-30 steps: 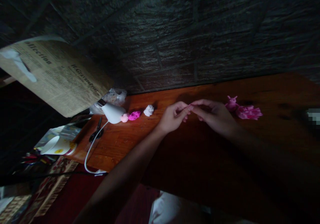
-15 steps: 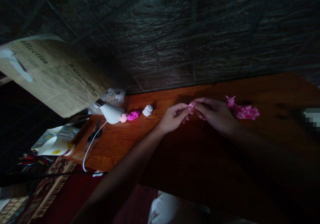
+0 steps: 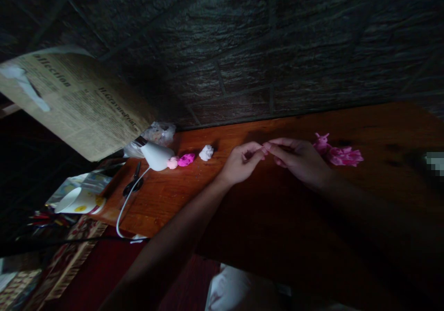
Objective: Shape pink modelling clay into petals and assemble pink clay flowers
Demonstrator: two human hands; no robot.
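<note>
Above the table, my left hand and my right hand meet fingertip to fingertip. Both are closed in a pinch on a small piece of pink clay, mostly hidden by the fingers. Just beyond my right hand lie a small pink figure with two upright points and a ruffled pink clay form, which appear to touch. Left of my left hand sit a white lump, a bright magenta lump and a pale pink lump.
A white lamp base with a paper-like printed shade stands at the left, its white cable trailing down. Nearby are black scissors, a crumpled plastic bag and a white paper cup. A dark stone wall borders the table.
The pink clay between my fingertips is less visible now, with the fingers covering more of it. The whole view has shifted slightly; the things on the table stay in place.
</note>
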